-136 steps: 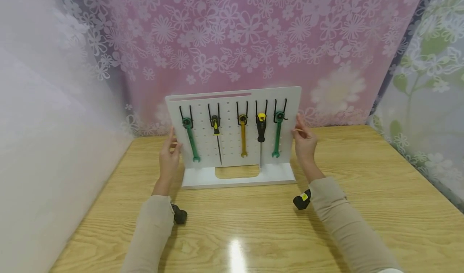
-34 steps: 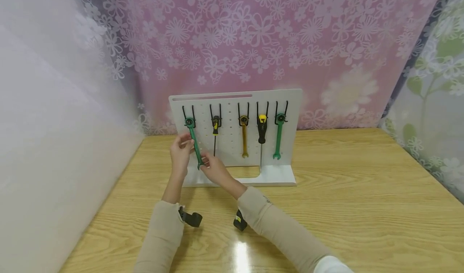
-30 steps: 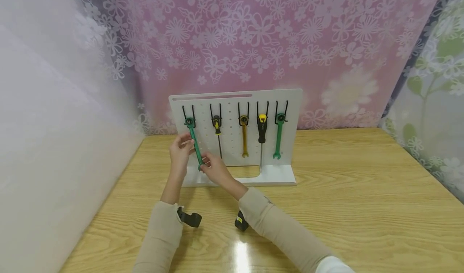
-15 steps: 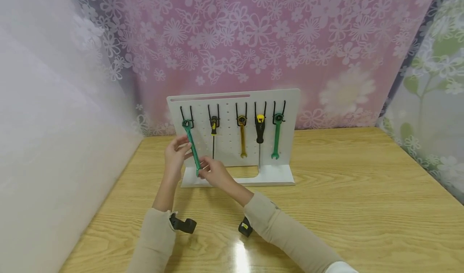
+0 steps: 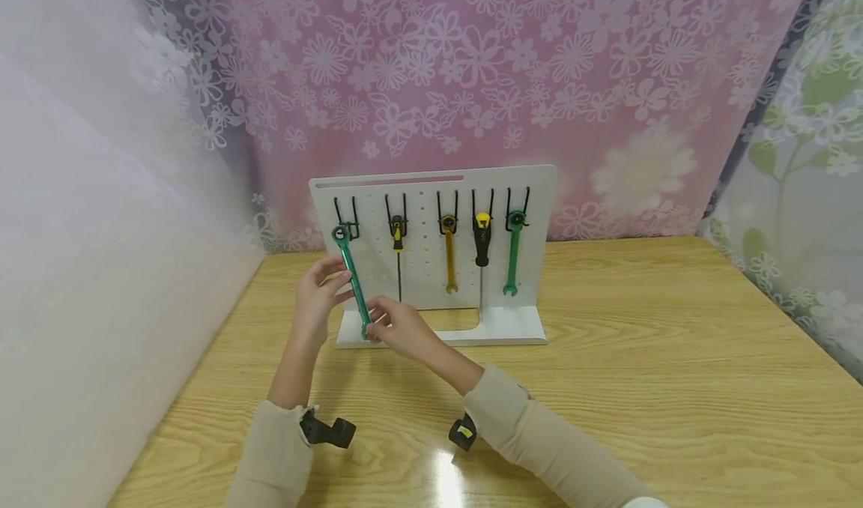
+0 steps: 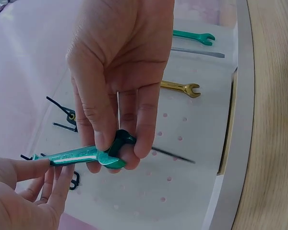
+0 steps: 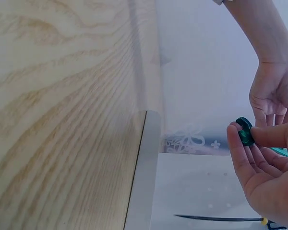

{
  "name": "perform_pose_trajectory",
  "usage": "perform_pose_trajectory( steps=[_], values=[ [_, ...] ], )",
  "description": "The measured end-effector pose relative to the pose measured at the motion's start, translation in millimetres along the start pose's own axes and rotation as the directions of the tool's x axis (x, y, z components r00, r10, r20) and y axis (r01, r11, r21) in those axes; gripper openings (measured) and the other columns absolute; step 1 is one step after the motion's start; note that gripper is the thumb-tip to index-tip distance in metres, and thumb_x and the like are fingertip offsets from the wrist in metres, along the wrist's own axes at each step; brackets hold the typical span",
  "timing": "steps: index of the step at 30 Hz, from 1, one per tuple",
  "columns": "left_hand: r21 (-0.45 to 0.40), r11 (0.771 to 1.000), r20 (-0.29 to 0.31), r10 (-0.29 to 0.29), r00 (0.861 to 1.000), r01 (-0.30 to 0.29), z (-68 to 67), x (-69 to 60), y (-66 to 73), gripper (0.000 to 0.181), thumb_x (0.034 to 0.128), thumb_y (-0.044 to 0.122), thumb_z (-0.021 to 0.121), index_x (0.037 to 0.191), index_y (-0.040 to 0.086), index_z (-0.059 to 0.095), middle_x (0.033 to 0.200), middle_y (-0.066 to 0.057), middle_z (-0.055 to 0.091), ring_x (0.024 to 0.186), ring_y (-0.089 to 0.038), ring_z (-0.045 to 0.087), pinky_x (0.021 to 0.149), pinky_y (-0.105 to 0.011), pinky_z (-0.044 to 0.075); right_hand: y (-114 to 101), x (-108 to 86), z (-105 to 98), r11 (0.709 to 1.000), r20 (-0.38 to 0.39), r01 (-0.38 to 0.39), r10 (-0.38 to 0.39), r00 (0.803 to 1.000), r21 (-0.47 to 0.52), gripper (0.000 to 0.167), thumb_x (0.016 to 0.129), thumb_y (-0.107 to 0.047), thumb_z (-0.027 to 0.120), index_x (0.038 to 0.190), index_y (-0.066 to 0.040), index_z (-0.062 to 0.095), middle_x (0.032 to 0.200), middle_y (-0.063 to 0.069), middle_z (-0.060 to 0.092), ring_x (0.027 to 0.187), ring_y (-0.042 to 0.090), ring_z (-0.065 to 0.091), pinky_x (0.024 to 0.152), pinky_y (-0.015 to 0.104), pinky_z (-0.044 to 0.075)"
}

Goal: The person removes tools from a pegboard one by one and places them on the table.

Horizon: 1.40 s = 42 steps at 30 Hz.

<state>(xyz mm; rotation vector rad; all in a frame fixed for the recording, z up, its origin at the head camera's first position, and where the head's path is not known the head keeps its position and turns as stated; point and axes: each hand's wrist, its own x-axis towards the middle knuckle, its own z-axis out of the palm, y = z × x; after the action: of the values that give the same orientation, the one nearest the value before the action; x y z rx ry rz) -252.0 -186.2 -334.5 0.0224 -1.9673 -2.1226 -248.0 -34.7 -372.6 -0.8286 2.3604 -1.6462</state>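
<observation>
Over the wooden table (image 5: 640,321), left hand (image 5: 315,296) and right hand (image 5: 407,330) pinch 1 green wrench (image 5: 356,291) (tilted, before the pegboard (image 5: 424,268)).

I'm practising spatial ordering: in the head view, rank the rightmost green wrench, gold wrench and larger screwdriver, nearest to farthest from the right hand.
1. Gold wrench, middle of the row.
2. Larger screwdriver, next rightward.
3. Green wrench, far right.

A glossy green combination wrench (image 5: 356,292) slants in a person's hands (image 5: 406,331) before a white pegboard (image 5: 424,279), ring end uppermost, open end down; the ring appears just off a black hook (image 5: 355,214).
</observation>
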Motion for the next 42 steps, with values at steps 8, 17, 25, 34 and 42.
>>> perform_pose_trajectory(
  steps=[8, 17, 25, 34, 42],
  values=[
    [-0.008, 1.0, 0.006, 0.028, 1.0, -0.028, -1.8, -9.9, 6.4, 0.027, 0.0909, 0.001, 0.055, 0.117, -0.005, 0.049, 0.103, -0.009, 0.05, 0.084, -0.014, 0.057, 0.076, -0.033, 0.052, -7, -6.8, -1, 1.0, 0.015, 0.014, -0.014, 1.0, 0.028, 0.024, 0.09, 0.002, 0.056, 0.114, 0.002, 0.056, 0.088, 0.007, 0.06, 0.075, 0.017, 0.063, 0.069, 0.036, 0.054],
    [-0.042, 0.998, 0.025, 0.056, 0.998, -0.055, 2.0, -20.3, 14.6, 0.027, 0.0902, 0.0, 0.056, 0.116, -0.005, 0.049, 0.102, -0.008, 0.051, 0.083, -0.014, 0.057, 0.077, -0.035, 0.052, -16, -19.6, -8, 0.998, 0.014, 0.06, -0.06, 0.998, -0.005, 0.023, 0.091, 0.0, 0.054, 0.113, 0.001, 0.056, 0.091, 0.007, 0.06, 0.078, 0.017, 0.062, 0.066, 0.029, 0.053],
    [-0.058, 0.994, 0.062, 0.097, 0.993, -0.093, 18.5, -32.5, 26.6, 0.027, 0.0889, -0.004, 0.056, 0.115, -0.007, 0.05, 0.102, -0.01, 0.053, 0.084, -0.017, 0.058, 0.077, -0.037, 0.052, -17, -35.5, -19, 0.997, -0.006, 0.074, -0.074, 0.997, 0.013, 0.024, 0.091, -0.002, 0.055, 0.115, -0.001, 0.056, 0.091, 0.007, 0.06, 0.08, 0.015, 0.062, 0.068, 0.027, 0.053],
    [-0.096, 0.991, 0.115, 0.106, 0.988, -0.095, 48.5, -40.8, 23.6, 0.024, 0.0884, -0.005, 0.056, 0.112, -0.003, 0.053, 0.1, -0.009, 0.054, 0.083, -0.017, 0.057, 0.076, -0.038, 0.052, -47, -72.6, -46, 0.996, -0.043, 0.087, -0.087, 0.995, 0.001, 0.023, 0.089, 0.005, 0.054, 0.112, 0.007, 0.054, 0.093, 0.018, 0.061, 0.084, 0.031, 0.061, 0.071, 0.033, 0.052],
    [-0.131, 0.986, 0.132, 0.116, 0.984, -0.099, 74.9, -48.6, 15.2, 0.022, 0.0872, -0.006, 0.057, 0.109, -0.004, 0.055, 0.098, -0.01, 0.055, 0.079, -0.015, 0.057, 0.074, -0.038, 0.053, -33, -89.5, -63, 0.997, -0.062, 0.079, -0.08, 0.995, -0.016, 0.025, 0.088, 0.006, 0.055, 0.113, 0.006, 0.055, 0.09, 0.018, 0.061, 0.08, 0.03, 0.061, 0.068, 0.028, 0.05]
  ],
)
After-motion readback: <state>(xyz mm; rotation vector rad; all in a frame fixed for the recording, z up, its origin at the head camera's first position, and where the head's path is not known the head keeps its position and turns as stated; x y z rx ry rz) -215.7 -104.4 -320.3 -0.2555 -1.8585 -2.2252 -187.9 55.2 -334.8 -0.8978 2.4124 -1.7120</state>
